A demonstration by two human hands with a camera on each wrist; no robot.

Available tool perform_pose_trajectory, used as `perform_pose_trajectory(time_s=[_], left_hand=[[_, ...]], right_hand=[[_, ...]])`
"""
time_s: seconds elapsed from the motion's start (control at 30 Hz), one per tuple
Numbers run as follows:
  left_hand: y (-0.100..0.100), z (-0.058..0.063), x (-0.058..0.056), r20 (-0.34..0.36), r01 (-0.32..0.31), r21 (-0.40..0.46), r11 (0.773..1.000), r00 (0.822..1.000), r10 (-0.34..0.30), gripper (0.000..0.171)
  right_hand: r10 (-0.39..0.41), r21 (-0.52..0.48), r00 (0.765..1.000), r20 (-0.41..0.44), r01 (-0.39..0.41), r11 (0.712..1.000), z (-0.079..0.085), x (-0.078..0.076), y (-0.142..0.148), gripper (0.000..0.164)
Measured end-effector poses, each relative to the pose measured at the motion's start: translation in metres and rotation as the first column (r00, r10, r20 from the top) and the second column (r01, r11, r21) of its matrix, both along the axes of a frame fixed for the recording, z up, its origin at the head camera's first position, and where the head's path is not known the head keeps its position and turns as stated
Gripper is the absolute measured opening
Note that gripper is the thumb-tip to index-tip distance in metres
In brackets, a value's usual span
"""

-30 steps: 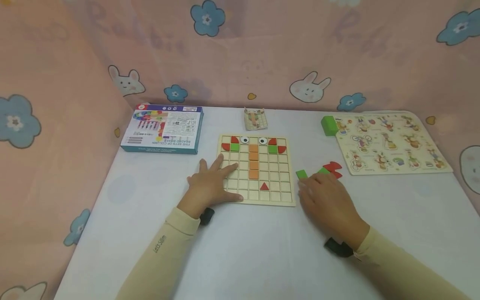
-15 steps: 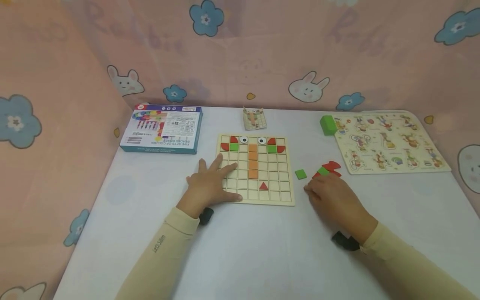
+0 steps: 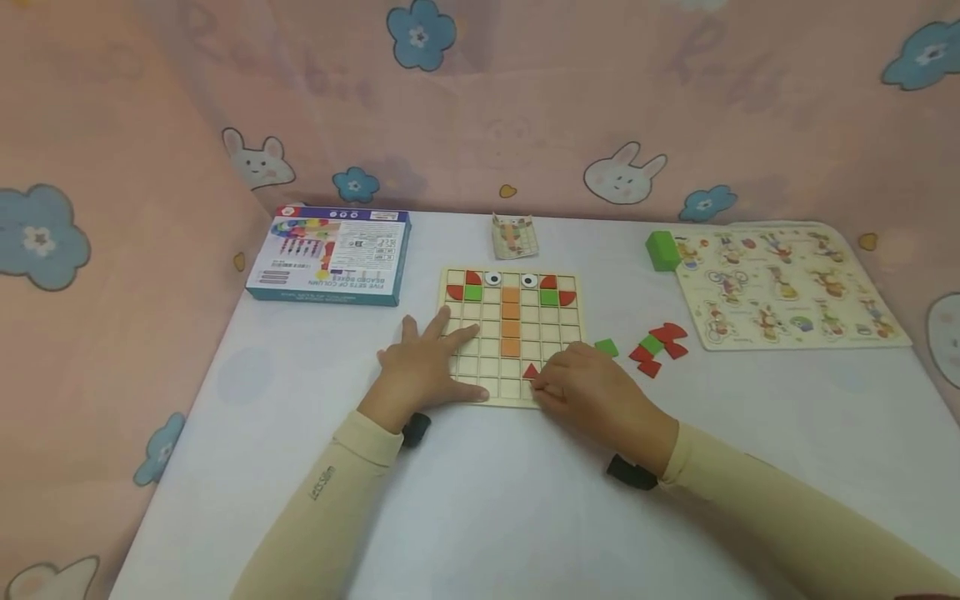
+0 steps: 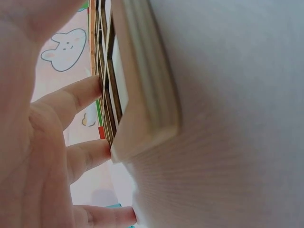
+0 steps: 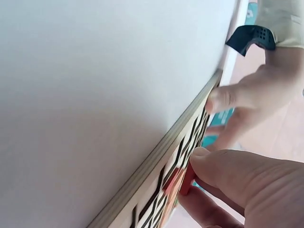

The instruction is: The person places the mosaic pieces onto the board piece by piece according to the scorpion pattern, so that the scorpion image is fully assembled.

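The right hand [image 3: 596, 396] held a narrow pinch, a red piece [image 5: 187, 178] between thumb and finger, at the near right part of the board [image 3: 491, 367]. A red triangle [image 3: 531, 372] lay on the board just beside the pinch. Beyond the pinch and to its left stood a column of orange squares [image 3: 511, 321]; farther out, two eyes [image 3: 492, 278] sat near the far edge. The left hand [image 3: 420, 367] was spread wide, left of the pinch, thumb and some fingertips resting on the board. Right of the pinch lay a green square [image 3: 607, 347], then a cluster of red pieces [image 3: 673, 332] about a green one. Well beyond the pinch were a card [image 3: 515, 237], a box [image 3: 330, 254] to the left, and a green block [image 3: 662, 251] beside a puzzle [image 3: 787, 287] to the right.
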State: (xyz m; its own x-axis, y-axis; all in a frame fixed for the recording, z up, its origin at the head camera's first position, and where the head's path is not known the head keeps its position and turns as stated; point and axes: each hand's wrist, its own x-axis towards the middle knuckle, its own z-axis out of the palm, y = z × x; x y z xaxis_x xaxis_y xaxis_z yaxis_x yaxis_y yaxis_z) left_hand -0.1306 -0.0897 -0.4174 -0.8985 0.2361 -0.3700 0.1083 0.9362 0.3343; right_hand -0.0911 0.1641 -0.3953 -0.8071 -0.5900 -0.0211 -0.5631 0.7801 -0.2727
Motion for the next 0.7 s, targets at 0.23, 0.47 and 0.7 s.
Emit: perform_pose_trajectory(time_s=[0.23,0.47,0.7], left_hand=[[0.002,0.0,-0.002,0.006,0.005,-0.011,1.0,1.0,-0.005,0.104],[0.002,0.001,-0.002,0.005,0.001,-0.012,1.0,1.0,-0.001,0.104],[0.001,0.001,-0.002,0.014,-0.005,-0.012,1.0,1.0,0.005,0.104]], right_hand=[[0.051,0.02,0.998,-0.038,-0.05,0.999,-0.008,-0.003,-0.007,0.015],[0.059,0.054,0.996,-0.073,-0.055,0.997,-0.011,-0.004,-0.006,0.019],[0.062,0.062,0.995,-0.074,-0.057,0.996,-0.011,-0.005,-0.008,0.02]])
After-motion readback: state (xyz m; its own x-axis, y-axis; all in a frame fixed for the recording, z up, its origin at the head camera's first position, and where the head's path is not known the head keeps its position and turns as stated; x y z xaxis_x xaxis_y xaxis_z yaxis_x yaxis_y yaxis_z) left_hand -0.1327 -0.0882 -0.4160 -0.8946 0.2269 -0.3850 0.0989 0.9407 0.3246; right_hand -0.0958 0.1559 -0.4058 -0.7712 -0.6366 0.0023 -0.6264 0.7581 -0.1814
